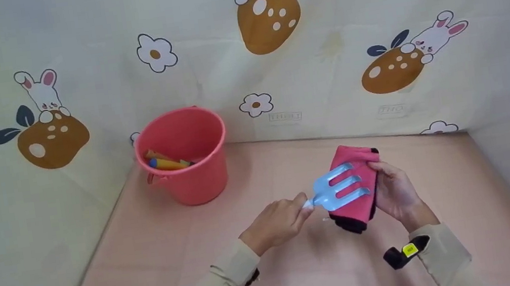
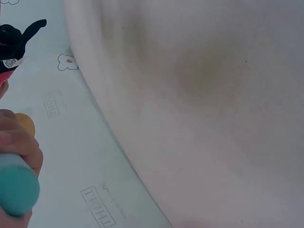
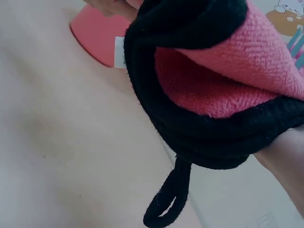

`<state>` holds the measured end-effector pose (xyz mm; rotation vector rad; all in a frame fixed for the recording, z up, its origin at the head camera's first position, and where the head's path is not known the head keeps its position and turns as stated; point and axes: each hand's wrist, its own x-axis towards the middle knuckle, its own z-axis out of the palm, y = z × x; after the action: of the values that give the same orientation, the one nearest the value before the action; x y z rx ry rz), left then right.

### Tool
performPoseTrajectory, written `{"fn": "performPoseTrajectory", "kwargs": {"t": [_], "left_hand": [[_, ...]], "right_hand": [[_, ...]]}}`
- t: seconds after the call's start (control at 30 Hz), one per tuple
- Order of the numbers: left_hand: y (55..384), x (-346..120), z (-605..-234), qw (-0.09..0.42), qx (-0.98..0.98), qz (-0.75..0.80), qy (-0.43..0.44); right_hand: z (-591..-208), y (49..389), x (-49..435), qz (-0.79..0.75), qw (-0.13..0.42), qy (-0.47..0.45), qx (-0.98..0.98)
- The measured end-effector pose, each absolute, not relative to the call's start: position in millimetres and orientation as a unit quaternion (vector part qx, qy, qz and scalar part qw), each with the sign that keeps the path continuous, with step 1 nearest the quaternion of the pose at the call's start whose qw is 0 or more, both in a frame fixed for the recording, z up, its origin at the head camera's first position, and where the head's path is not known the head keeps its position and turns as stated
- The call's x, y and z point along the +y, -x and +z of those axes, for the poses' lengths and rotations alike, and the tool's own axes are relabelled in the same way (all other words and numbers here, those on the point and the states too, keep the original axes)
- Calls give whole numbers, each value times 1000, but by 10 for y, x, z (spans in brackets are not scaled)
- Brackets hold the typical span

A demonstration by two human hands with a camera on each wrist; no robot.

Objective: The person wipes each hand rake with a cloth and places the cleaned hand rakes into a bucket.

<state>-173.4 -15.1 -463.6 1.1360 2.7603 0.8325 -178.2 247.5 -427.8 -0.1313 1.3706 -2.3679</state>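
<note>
My left hand [image 1: 276,222] grips the handle of a light blue garden hand fork [image 1: 326,194]; the handle's rounded teal end [image 2: 19,190] shows in the left wrist view. The fork's three tines lie across the front of a folded pink cloth [image 1: 357,153] with black edging. My right hand [image 1: 394,193] holds that cloth by its right side, the thumb on its front and the other fingers mostly hidden behind it. Close up in the right wrist view, the cloth's folds [image 3: 228,95] gape open, and a black hanging loop [image 3: 166,202] dangles below.
A red bucket [image 1: 198,186] stands at the back left of the pinkish surface [image 1: 153,272]. Inside it lies a yellow handle [image 1: 168,164] with a blue end, beside other partly hidden pieces. Printed sheeting [image 1: 206,80] walls the surface at the back and both sides.
</note>
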Motion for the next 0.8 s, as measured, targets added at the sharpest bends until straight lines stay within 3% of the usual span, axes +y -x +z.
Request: {"fn": "performPoseTrajectory", "kwargs": {"t": [0.47,0.8], "left_hand": [[1743,-246,-4701,68,908,272,-311],[1713,-257,-4814,97,925,287,-230]], "right_hand": [[-4068,1630,2278,-599,9,96,795],[-4047,1514,2261,-487,-35,85,868]]}}
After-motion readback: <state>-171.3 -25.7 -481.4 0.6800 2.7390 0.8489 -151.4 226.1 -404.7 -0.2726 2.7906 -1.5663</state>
